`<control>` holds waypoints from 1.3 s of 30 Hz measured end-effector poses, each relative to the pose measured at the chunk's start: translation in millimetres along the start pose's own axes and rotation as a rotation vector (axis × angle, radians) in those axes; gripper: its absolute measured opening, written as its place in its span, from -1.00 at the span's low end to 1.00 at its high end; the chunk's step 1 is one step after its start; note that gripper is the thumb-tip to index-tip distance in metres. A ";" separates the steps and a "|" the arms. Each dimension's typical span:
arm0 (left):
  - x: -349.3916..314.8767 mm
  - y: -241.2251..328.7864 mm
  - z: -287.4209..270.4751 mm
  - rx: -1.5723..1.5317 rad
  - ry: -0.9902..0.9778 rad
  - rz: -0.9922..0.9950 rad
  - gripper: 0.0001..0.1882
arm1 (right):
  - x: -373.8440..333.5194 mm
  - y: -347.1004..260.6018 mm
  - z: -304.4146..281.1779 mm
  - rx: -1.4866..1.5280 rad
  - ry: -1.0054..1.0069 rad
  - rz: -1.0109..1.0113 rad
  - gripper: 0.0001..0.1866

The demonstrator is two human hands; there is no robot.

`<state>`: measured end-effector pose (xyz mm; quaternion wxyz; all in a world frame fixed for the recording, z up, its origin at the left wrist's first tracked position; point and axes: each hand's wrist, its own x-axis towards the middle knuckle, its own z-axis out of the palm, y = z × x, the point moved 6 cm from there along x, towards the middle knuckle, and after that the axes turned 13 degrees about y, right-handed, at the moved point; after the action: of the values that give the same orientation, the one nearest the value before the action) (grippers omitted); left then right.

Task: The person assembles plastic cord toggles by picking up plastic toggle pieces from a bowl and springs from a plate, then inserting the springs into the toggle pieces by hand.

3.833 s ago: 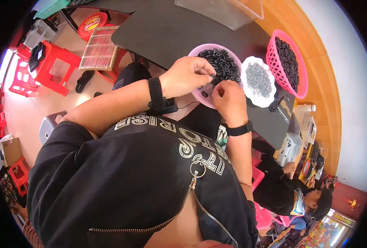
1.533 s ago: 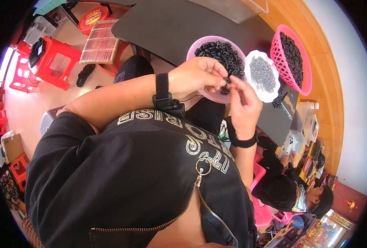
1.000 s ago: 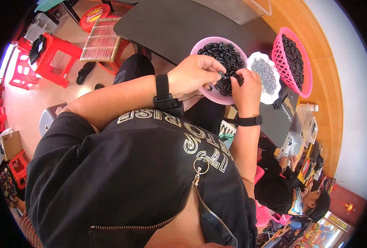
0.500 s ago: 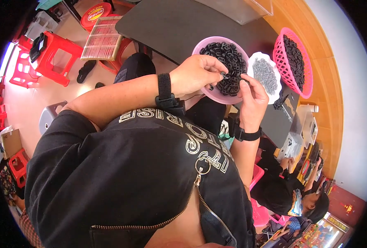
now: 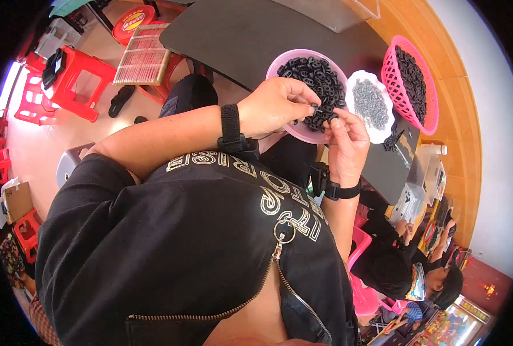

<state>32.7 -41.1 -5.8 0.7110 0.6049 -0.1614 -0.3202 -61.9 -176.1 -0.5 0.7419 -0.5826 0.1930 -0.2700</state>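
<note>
At the pink bowl [image 5: 305, 135], the left hand [image 5: 274, 106] pinches something too small to tell, the right hand [image 5: 349, 141] a small black piece [image 5: 333, 117] — perhaps held there so the bowl catches drops; rightward, the white dish [image 5: 377, 136] and pink basket [image 5: 397, 95] stand near — their edges leaving little room.

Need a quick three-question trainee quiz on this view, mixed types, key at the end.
1. What stands between the pale pink bowl and the hot pink lattice basket?
2. True or false: the left hand and right hand are both inside the basket.
3. The pieces filling the bowl are: A) red, B) black, C) white?

Key: 1. The white scalloped dish. 2. False; both are at the bowl. 3. B.
</note>
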 end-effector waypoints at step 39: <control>-2.4 -3.9 8.3 -0.034 -0.013 -0.030 -0.80 | -10.3 -3.5 12.2 -0.405 0.070 -0.285 -0.79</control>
<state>24.9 -46.1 -7.4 0.7153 0.5928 -0.1515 -0.3377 -63.2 -160.9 5.5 0.5572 -0.7311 0.1846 -0.3478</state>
